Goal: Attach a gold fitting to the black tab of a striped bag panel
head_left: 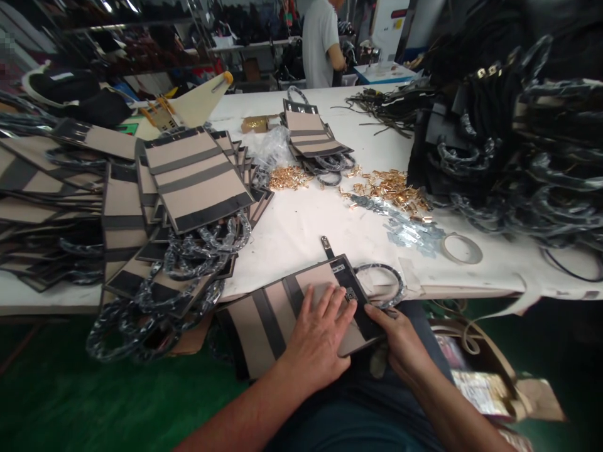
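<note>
A tan handbag with black stripes [273,314] lies across my lap at the table's front edge, its wrapped handle [384,276] resting on the table. My left hand [320,336] presses flat on the bag, fingertips next to a small metal clasp [350,295] on the black flap. My right hand [398,336] grips the bag's right edge below that clasp. A black strap tab [326,246] sticks up past the bag's top.
Stacks of the same striped bags [198,179] fill the left of the white table [301,226]. Gold fittings [393,188], silver fittings [409,229] and a tape roll [461,249] lie ahead. Black bags [518,138] pile at right. A person [320,44] stands at the back.
</note>
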Motion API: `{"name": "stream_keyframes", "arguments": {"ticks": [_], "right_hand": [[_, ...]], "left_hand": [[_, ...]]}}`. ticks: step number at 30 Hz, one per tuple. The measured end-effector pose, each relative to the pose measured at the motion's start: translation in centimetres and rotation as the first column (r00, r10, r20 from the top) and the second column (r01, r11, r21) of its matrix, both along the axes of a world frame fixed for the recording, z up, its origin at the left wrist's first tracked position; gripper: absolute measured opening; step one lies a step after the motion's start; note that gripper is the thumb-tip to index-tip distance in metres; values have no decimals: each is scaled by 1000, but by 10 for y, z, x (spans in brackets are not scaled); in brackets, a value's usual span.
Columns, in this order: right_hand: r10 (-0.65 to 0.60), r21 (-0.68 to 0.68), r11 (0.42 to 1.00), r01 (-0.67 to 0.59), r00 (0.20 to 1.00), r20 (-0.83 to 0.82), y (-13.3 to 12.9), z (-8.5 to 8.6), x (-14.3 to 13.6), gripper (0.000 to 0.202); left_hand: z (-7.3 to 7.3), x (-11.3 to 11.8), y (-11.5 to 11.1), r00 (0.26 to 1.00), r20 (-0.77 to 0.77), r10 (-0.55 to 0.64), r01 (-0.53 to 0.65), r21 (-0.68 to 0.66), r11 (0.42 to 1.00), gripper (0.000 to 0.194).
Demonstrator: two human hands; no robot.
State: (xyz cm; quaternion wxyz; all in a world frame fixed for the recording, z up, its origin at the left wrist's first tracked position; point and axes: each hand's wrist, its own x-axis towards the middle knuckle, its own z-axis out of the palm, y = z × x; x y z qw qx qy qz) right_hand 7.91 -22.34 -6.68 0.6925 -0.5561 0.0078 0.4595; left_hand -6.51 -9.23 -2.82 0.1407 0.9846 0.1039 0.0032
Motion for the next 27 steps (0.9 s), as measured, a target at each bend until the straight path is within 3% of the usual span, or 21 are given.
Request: {"name": "stream_keyframes", "arguments": {"ticks": [6,10,13,15,17,20,23,27], "right_hand": [[-13,-21,1000,13,1000,15,2,-2,-2,40],[115,-259,965,-49,963,245,-26,-7,6,44],[225,-385,922,-49,876,428,-50,6,17,57],[121,-261,965,8,872,475,-51,27,23,55],[-84,12,996,88,888,452,-34,53,27,47],[-268,356,925,134,894,359,13,82,33,43],[-313,459,873,167,913,261,55,85,43,43],[-313,441,869,225,940,136,78,66,56,43]], "left_hand": [[2,2,1,999,-21,-29,30,27,999,93],[6,2,1,999,-24,-41,42,38,998,93],[8,2,1,998,-15,-61,62,29,998,91],[8,3,2,997,-12,-74,74,22,997,90],[8,4,2,997,-20,-76,76,11,997,90],[9,6,3,996,-33,-79,79,1,997,89],[10,7,4,996,-38,-83,83,0,997,93],[11,7,6,995,-56,-84,82,-22,996,99]]}}
